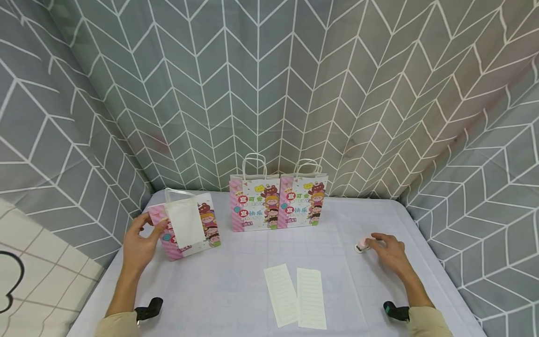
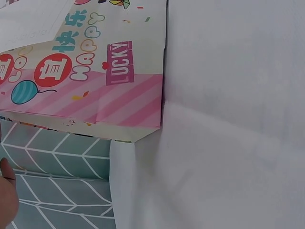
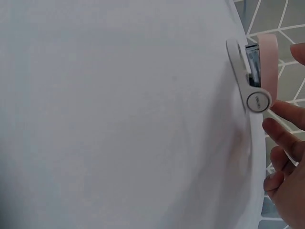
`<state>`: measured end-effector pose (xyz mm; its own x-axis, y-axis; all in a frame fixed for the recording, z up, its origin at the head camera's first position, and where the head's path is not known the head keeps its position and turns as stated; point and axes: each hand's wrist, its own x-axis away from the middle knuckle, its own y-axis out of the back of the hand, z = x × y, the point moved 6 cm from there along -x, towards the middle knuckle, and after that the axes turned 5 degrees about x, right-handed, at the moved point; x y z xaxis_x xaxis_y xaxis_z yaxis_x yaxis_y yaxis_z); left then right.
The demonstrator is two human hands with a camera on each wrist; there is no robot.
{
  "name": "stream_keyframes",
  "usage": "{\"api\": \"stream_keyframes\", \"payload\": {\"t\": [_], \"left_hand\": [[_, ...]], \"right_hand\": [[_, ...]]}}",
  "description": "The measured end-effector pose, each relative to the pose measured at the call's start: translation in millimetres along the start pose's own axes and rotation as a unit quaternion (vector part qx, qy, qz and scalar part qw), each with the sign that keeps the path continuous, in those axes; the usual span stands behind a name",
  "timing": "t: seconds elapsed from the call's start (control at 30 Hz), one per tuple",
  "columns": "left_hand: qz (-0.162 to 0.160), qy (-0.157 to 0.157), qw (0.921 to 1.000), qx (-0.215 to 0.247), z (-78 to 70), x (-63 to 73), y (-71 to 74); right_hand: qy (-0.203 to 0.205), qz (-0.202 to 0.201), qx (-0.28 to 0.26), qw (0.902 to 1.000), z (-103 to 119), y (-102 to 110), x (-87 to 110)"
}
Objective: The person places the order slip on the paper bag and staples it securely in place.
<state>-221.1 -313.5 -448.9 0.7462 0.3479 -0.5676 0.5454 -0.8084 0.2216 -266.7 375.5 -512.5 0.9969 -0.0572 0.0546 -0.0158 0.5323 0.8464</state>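
1. Gift bag (image 1: 209,222), left side of tabletop (image 1: 236,281), set askew; left hand (image 1: 140,245) pinches its edge, thumb in front. Risk: a hard squeeze could crease the paper wall.
2. Paper slip (image 1: 188,222) across that bag's front. No fastening visible; tipping the bag might let it slide off or sit crooked.
3. Stapler (image 1: 362,245), right side of tabletop. Right hand (image 1: 389,252) loose, fingertips at the hinge end, thumb apart. A careless nudge could topple it; lifting by the hinge end alone could lose it.
4. Count: 1 tabletop; 3 bags, 2 being rear bags (image 1: 254,203) side by side; 2 hands; 3 slips, 2 being loose slips (image 1: 311,298); 1 stapler.
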Motion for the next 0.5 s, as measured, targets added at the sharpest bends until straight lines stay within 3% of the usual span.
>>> {"api": "stream_keyframes", "payload": {"t": [0.17, 0.5], "left_hand": [[-0.018, -0.008, 0.9996, 0.018, 1.1, -0.3, 9.5], [-0.052, -0.01, 0.9986, 0.01, 4.7, 1.4, 22.6]], "right_hand": [[0.025, -0.013, -0.005, 0.9996, 14, 5, -9.5], [0.06, -0.015, -0.021, 0.9979, 47, 11, -24.7]]}}
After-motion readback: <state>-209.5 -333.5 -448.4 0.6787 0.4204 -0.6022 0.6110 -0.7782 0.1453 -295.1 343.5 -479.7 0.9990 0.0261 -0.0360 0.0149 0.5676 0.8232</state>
